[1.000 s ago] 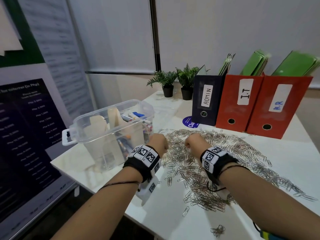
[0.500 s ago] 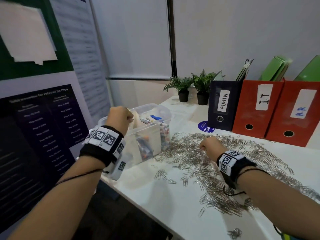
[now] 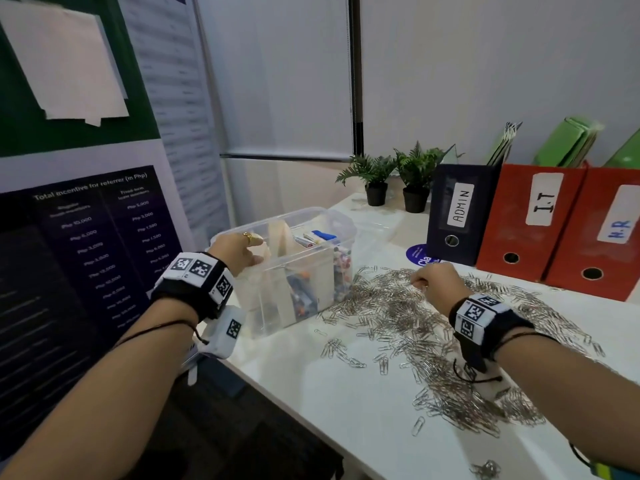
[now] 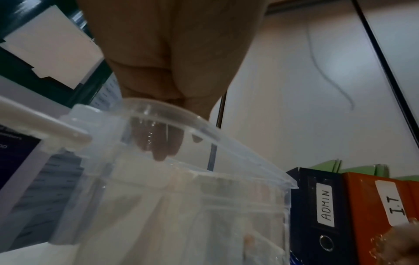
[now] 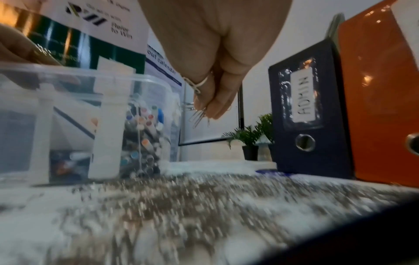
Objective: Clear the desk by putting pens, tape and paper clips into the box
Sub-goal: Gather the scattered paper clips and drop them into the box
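Note:
A clear plastic box (image 3: 341, 221) stands at the desk's left end, holding pens (image 3: 341, 265) and upright beige rolls (image 3: 282, 244). My left hand (image 3: 239, 251) hangs over its near left corner, fingers pointing down past the rim (image 4: 238, 148) into the box; the fingertips (image 4: 162, 152) show through the plastic with no clips visible in them. A wide pile of silver paper clips (image 3: 398, 313) covers the desk right of the box. My right hand (image 3: 420, 282) hovers just above that pile and pinches a few paper clips (image 5: 198, 116) in its fingertips (image 5: 213, 111).
A dark ADMIN binder (image 3: 457, 213) and red I.T (image 3: 533, 220) and H.R (image 3: 606, 233) binders line the back. Two small potted plants (image 3: 375, 178) stand behind the box. A poster board (image 3: 86, 237) rises at left beside the desk edge (image 3: 277, 393). A small clip clump (image 3: 486, 469) lies near.
My left hand lifted off the clip pile, swung left over the box and dipped its fingers inside. My right hand stayed at the pile and now pinches clips above it.

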A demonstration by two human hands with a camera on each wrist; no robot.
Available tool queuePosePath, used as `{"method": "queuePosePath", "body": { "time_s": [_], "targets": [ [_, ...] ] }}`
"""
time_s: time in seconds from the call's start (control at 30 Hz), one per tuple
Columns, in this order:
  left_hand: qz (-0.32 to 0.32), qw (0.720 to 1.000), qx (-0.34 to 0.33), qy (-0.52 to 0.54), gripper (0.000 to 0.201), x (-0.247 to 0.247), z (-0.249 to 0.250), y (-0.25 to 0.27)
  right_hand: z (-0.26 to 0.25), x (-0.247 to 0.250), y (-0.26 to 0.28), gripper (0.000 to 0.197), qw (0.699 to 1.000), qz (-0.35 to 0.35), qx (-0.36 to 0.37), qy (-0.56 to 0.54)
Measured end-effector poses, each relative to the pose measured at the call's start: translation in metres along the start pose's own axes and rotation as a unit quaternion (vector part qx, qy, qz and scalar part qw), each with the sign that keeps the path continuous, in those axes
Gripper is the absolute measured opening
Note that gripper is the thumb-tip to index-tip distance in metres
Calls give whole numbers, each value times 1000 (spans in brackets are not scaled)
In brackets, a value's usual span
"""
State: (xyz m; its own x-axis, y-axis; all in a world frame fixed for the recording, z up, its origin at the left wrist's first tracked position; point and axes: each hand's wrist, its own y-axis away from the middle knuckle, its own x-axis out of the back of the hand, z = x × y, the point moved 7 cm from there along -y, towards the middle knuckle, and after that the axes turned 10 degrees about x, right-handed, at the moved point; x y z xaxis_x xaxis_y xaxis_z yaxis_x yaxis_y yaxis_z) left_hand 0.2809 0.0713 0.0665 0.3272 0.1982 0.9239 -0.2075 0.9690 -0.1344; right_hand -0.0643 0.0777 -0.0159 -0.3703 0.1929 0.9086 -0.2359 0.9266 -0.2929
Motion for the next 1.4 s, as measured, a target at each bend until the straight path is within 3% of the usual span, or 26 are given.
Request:
{"method": "queuePosePath", "body": {
  "time_s": [0.17, 0.23, 0.33, 0.43, 0.57, 0.67, 0.77, 0.87, 1.03, 1.2, 1.4],
  "targets": [
    [115, 993, -10, -2, 31, 14, -16, -9, -52, 38, -24, 21, 993, 97, 63, -37],
    [127, 990, 22, -59, 36, 8, -28, -11, -87, 51, -36, 17, 980, 139, 110, -85],
    [113, 991, 75, -9, 43, -3, -42, -11, -152, 61, -57, 17, 957, 161, 169, -170],
    [90, 984, 99, 116, 49, -11, -50, -9, -215, 44, -81, 15, 944, 108, 214, -225],
    [104, 973, 95, 184, 55, -14, -53, -6, -262, 2, -106, 17, 957, -24, 215, -194],
    [115, 970, 79, 199, 56, -15, -58, -9, -270, -22, -113, 28, 964, -94, 204, -143],
    [122, 966, 75, 216, 57, -15, -58, -8, -265, -35, -115, 47, 967, -118, 191, -124],
    [115, 967, 84, 213, 58, -15, -58, -7, -262, -41, -118, 53, 964, -130, 180, -147],
    [108, 970, 93, 195, 60, -15, -56, -6, -259, -39, -118, 50, 963, -124, 172, -168],
    [102, 972, 101, 187, 63, -14, -55, -4, -259, -37, -115, 31, 965, -114, 182, -151],
    [108, 971, 98, 189, 62, -14, -57, -5, -256, -32, -116, 30, 972, -53, 174, -151]
  ]
}}
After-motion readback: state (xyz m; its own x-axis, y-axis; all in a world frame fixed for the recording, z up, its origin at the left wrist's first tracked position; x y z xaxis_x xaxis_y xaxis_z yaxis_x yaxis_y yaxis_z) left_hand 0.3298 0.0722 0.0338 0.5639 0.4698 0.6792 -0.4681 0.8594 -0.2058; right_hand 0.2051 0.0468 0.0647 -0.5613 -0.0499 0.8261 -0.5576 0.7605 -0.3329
